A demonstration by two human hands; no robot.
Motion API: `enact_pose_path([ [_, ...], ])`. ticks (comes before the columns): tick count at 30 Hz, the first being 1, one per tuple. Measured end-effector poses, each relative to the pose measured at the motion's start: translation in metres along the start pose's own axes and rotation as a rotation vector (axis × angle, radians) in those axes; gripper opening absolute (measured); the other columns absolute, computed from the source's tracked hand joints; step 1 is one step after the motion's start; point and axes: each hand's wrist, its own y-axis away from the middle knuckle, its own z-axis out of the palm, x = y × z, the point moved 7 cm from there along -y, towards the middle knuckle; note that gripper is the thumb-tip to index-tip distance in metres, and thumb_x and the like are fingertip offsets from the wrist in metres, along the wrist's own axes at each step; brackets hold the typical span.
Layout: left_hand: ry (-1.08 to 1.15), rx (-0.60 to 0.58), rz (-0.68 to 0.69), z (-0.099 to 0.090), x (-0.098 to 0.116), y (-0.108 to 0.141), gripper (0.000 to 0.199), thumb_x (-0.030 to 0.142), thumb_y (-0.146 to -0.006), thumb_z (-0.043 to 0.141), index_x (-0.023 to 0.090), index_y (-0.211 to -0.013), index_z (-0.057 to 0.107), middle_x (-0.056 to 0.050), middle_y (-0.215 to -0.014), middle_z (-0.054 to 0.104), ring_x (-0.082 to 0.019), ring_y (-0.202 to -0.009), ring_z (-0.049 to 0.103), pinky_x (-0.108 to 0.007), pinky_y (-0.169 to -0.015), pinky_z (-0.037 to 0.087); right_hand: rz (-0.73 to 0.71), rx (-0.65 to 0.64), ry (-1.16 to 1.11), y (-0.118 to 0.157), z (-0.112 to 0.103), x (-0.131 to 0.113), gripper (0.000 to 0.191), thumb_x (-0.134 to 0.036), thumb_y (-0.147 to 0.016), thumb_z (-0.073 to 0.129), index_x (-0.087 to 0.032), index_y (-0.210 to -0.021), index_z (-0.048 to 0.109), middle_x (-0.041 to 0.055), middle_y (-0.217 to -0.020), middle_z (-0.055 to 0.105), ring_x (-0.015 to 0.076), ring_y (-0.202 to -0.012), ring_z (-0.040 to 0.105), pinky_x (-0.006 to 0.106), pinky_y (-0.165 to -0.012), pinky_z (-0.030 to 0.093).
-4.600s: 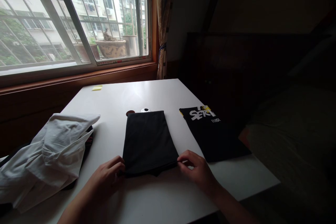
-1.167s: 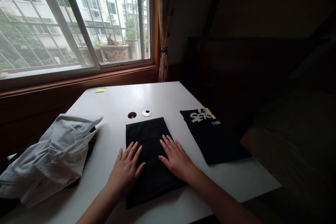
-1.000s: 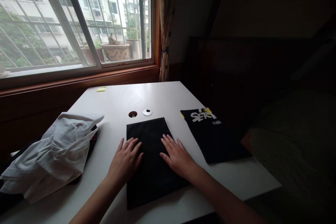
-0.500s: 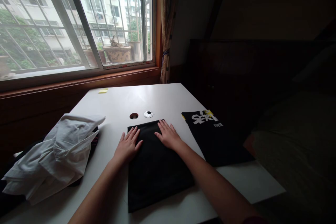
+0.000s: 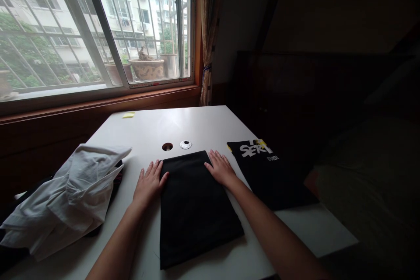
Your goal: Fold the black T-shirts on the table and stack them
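Observation:
A black cloth, folded into a flat rectangle, lies on the white table. At its far left corner is my left hand, fingers spread, partly on the table and touching the cloth's edge. My right hand rests with spread fingers along the far right corner of the cloth. Neither hand grips anything. Further right lies another folded black garment with white and yellow print.
On the left is a crumpled pile with a white cloth over dark fabric. A round hole and a round metal cap are beyond the black cloth. A yellow note lies near the far edge, below the window.
Both hands have moved outward, from the top of the black cloth to its left and right edges. The cloth stays nearly in place.

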Motion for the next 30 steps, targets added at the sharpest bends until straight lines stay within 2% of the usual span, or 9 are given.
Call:
enact_pose_path([
  [4, 0.059, 0.064, 0.001, -0.005, -0.001, 0.002, 0.06, 0.05, -0.106, 0.029, 0.022, -0.159, 0.03, -0.01, -0.167, 0.026, -0.029, -0.154, 0.025, -0.054, -0.123, 0.023, 0.011, 0.026, -0.004, -0.001, -0.002, 0.003, 0.065, -0.051, -0.105, 0.027, -0.017, -0.16, 0.029, 0.0067, -0.167, 0.027, 0.0229, -0.156, 0.018, 0.044, -0.126, 0.011],
  [7, 0.114, 0.111, 0.061, -0.011, 0.003, 0.002, 0.056, 0.048, -0.107, 0.031, 0.025, -0.158, 0.032, -0.007, -0.168, 0.024, -0.029, -0.154, 0.023, -0.055, -0.122, 0.026, -0.021, 0.065, -0.044, -0.001, -0.007, -0.003, 0.06, -0.044, -0.106, 0.026, -0.019, -0.16, 0.031, 0.0055, -0.167, 0.028, 0.022, -0.154, 0.023, 0.044, -0.125, 0.016],
  [11, 0.126, 0.067, 0.185, -0.009, 0.012, 0.001, 0.052, 0.044, -0.107, 0.034, 0.03, -0.157, 0.036, -0.003, -0.165, 0.033, -0.03, -0.155, 0.022, -0.059, -0.121, 0.025, -0.204, 0.094, -0.038, 0.002, -0.009, -0.038, 0.058, -0.042, -0.106, 0.027, -0.019, -0.158, 0.034, 0.0039, -0.167, 0.028, 0.0199, -0.155, 0.021, 0.043, -0.126, 0.014],
  [14, 0.091, 0.024, 0.187, -0.005, 0.013, 0.0, 0.051, 0.044, -0.106, 0.037, 0.03, -0.155, 0.039, -0.002, -0.164, 0.034, -0.031, -0.154, 0.025, -0.062, -0.122, 0.022, -0.353, 0.037, -0.006, 0.005, -0.002, -0.066, 0.06, -0.049, -0.105, 0.028, -0.02, -0.158, 0.035, 0.0037, -0.167, 0.028, 0.0206, -0.156, 0.019, 0.046, -0.127, 0.009],
  [16, 0.074, 0.018, 0.165, -0.003, 0.012, 0.0, 0.052, 0.045, -0.106, 0.038, 0.03, -0.156, 0.038, -0.001, -0.165, 0.032, -0.031, -0.153, 0.025, -0.061, -0.122, 0.023, -0.362, -0.007, 0.001, 0.002, 0.004, -0.071, 0.064, -0.055, -0.105, 0.026, -0.021, -0.158, 0.035, 0.004, -0.167, 0.027, 0.0215, -0.156, 0.018, 0.048, -0.127, 0.009],
  [22, 0.047, 0.038, 0.102, -0.003, 0.009, 0.0, 0.054, 0.046, -0.107, 0.034, 0.028, -0.157, 0.037, -0.002, -0.165, 0.03, -0.032, -0.153, 0.026, -0.058, -0.122, 0.025, -0.165, -0.032, 0.015, -0.013, 0.006, -0.034, 0.069, -0.057, -0.104, 0.026, -0.018, -0.161, 0.028, 0.0043, -0.169, 0.019, 0.0224, -0.157, 0.014, 0.047, -0.126, 0.009],
  [26, 0.026, 0.051, 0.04, -0.003, 0.003, -0.001, 0.052, 0.041, -0.107, 0.03, 0.026, -0.157, 0.037, -0.003, -0.165, 0.031, -0.032, -0.152, 0.027, -0.056, -0.121, 0.026, -0.102, -0.01, 0.028, -0.013, 0.004, -0.013, 0.066, -0.053, -0.105, 0.028, -0.017, -0.161, 0.028, 0.005, -0.168, 0.023, 0.0216, -0.156, 0.017, 0.044, -0.127, 0.009],
  [30, 0.009, 0.063, -0.025, -0.002, -0.008, 0.001, 0.052, 0.037, -0.107, 0.031, 0.024, -0.157, 0.037, -0.004, -0.163, 0.035, -0.03, -0.153, 0.027, -0.054, -0.122, 0.027, -0.077, 0.029, 0.037, -0.009, 0.003, -0.002, 0.062, -0.047, -0.106, 0.03, -0.017, -0.16, 0.031, 0.005, -0.167, 0.028, 0.0217, -0.155, 0.021, 0.043, -0.127, 0.014],
])
